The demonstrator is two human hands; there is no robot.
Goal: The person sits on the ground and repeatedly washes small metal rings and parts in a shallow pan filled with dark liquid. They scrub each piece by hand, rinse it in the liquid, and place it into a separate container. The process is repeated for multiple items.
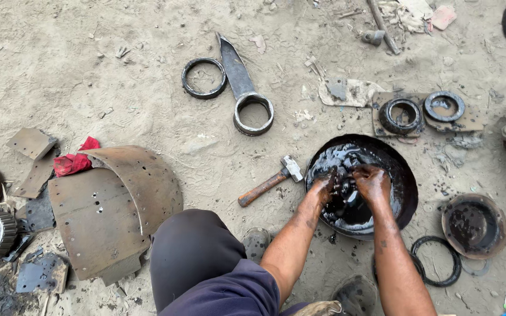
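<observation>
Head view: hands (349, 184) inside pan (402, 175) rim.

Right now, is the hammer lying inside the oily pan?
No, the hammer lies on the sandy ground left of the pan, while both hands are in the pan.

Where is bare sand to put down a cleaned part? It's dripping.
Open sand lies upper left, beyond the curved brake shoes and left of the black ring. A smaller patch sits between the ring spanner and hammer. Crowded: around the oil basin, where both hands work, and the rings at right.
</observation>
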